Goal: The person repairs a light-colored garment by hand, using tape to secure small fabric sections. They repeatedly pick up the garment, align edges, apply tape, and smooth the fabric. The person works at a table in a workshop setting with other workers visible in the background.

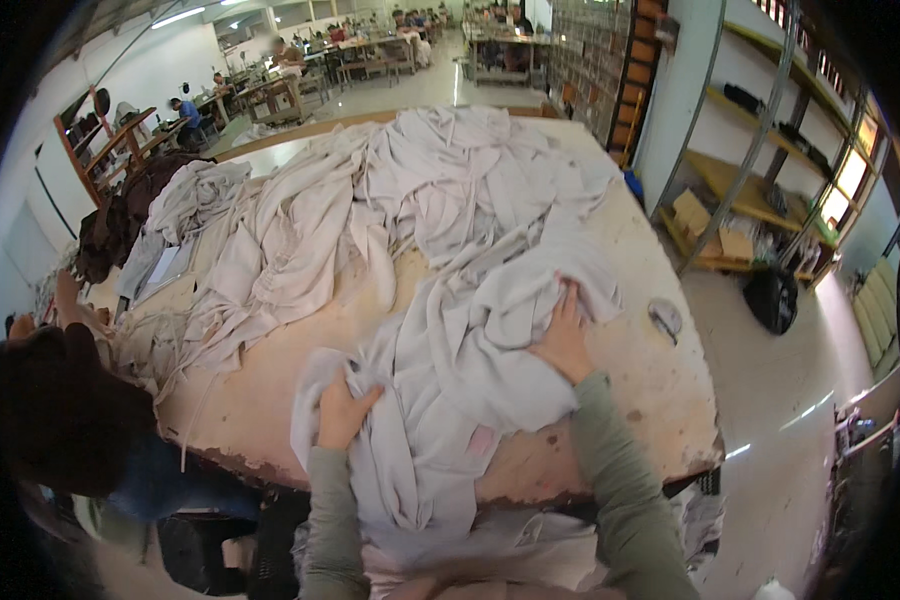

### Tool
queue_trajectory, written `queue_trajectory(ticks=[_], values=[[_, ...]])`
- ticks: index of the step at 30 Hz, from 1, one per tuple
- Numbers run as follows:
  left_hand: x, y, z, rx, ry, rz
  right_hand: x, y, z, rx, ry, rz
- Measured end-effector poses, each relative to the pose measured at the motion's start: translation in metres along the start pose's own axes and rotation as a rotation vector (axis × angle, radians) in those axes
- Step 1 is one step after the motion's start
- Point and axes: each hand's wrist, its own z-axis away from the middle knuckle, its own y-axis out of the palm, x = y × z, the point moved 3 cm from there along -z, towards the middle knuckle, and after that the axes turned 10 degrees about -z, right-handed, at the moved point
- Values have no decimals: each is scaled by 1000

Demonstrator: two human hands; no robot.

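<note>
A crumpled light grey cloth, perhaps a garment, lies in front of me and drapes over the table's near edge. My left hand grips a fold at its left side; the thumb shows, the other fingers are mostly hidden in the fabric. On the right part of the same cloth rests my right hand, open, its fingers stretched away from me. A small pinkish patch shows on the cloth near the table edge.
Heaped pale fabric and beige cloth cover the far and left parts of the worn wooden table. A roundish flat object lies at right. Another person works close on my left. Shelving stands at right.
</note>
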Motion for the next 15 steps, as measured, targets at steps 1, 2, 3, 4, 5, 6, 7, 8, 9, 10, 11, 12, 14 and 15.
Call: queue_trajectory(ticks=[1,2,3,4,5,6,7,8,9,10,11,12,14,15], values=[[-4,1,2,203,-55,18,5,-2,0,-2,20,94],[-14,-1,8,324,20,115,8,-8,-4,-52,-18,15],[-27,-3,19,415,101,208,8,-9,-7,-50,-22,-71],[-41,-5,29,534,201,312,5,-12,-13,-70,-29,-170],[-46,-14,42,614,282,195,0,-12,-17,-81,-27,-128],[-51,-19,55,720,379,89,-6,-11,-21,-113,-28,-98],[-59,-23,69,929,611,225,-14,-8,-24,-119,8,-72],[-62,-29,85,1124,829,381,-19,-5,-26,-158,-26,-53],[-62,-29,102,1269,934,422,-25,-1,-29,-169,-22,-39],[-59,-31,119,1399,1037,508,-30,3,-30,-178,-17,-25],[-54,-32,122,1303,990,565,-34,5,-31,-173,-37,-28],[-48,-33,124,1202,952,644,-35,6,-32,-168,-56,-30],[-37,-35,128,1125,893,729,-32,4,-34,-50,-104,21],[-33,-35,128,1148,875,741,-27,-1,-35,64,-134,76]])
